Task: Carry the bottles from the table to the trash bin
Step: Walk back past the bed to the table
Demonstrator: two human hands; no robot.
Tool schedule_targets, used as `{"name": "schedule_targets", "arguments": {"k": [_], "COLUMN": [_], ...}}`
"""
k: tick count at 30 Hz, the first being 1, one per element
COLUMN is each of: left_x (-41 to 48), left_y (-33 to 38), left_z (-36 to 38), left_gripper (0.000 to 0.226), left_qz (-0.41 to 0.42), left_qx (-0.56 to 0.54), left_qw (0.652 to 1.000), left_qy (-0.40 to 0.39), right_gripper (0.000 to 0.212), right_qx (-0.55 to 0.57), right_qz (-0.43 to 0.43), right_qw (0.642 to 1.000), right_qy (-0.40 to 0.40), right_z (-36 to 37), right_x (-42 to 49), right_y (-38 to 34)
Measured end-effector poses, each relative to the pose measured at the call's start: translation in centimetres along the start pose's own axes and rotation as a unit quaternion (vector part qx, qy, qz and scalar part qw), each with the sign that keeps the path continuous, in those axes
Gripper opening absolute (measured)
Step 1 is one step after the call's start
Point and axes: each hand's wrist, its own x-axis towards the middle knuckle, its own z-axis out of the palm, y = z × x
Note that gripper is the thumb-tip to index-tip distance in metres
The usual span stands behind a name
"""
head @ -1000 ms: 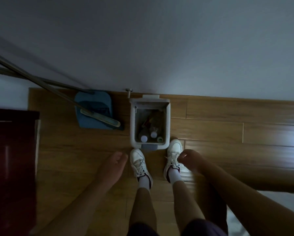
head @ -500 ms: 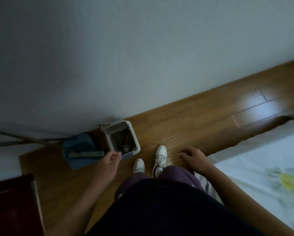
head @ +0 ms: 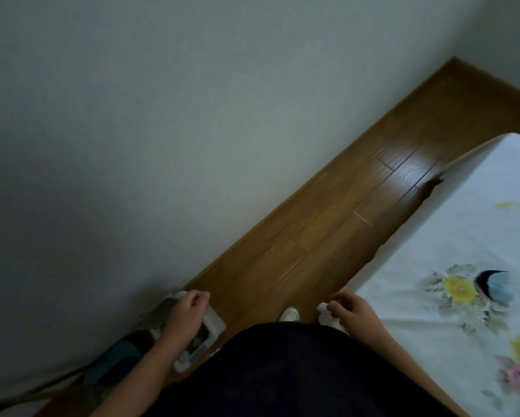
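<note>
The white trash bin (head: 215, 322) stands open on the floor against the wall, at the lower left. My left hand (head: 186, 314) hangs over it with its fingers curled and nothing in them. The forearm hides most of the bin's inside, and the pale shapes in it are too blurred to tell. My right hand (head: 350, 308) hangs beside the bed edge, fingers loosely curled, holding nothing. No table is in sight.
A bed with a white flowered sheet (head: 463, 230) fills the right side. A narrow strip of wooden floor (head: 328, 230) runs between it and the grey wall (head: 162, 145). A blue dustpan (head: 114, 359) and a long handle (head: 27, 395) lie left of the bin. My white shoe (head: 288, 314) points along the floor.
The view has swung to the right, away from the bin, which slid to the lower left. More of the bed has come into sight. Both hands have curled their fingers.
</note>
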Motion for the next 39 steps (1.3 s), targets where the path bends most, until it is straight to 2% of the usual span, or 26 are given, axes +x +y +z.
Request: {"name": "schedule_targets", "arguments": {"k": [7,12,18,21,26,31,34,39], "left_x": [4.7,9.5,17.4,21.7,26.9,30.1,31.0,33.5], "left_y": [6.5,11.2,20.3,26.0,37.0,48.3,54.5,62.6], "left_z": [2.8,4.2,6.3,8.3,13.0,19.2,23.0,29.2], "left_gripper": [0.022,0.026,0.026,0.026,0.026,0.029,0.028,0.028], "left_qz": [-0.002,-0.020,0.021,0.038,0.076,0.171,0.201,0.200], "left_qx": [0.009,0.039,0.067,0.079,0.143,0.250,0.276,0.282], "left_qw": [1.000,0.999,0.997,0.994,0.978,0.929,0.910,0.907], "left_qy": [0.002,-0.010,-0.028,-0.060,-0.134,-0.212,-0.236,-0.242], "right_gripper": [0.005,0.009,0.013,0.013,0.014,0.015,0.014,0.016], "right_qx": [0.044,0.144,0.212,0.235,0.282,0.317,0.360,0.433], "right_qz": [0.056,0.103,0.162,0.186,0.234,0.284,0.323,0.350], "right_qw": [0.997,0.980,0.956,0.944,0.911,0.877,0.844,0.795], "right_qy": [0.030,0.085,0.119,0.137,0.187,0.222,0.232,0.242], "right_z": [-5.6,-9.2,-13.7,-16.5,-20.9,-24.2,-26.5,-32.1], "right_x": [2.0,4.3,9.4,12.7,16.4,18.3,19.6,24.1], "right_y": [2.4,3.5,3.7,2.8,1.6,2.3,3.5,6.6]}}
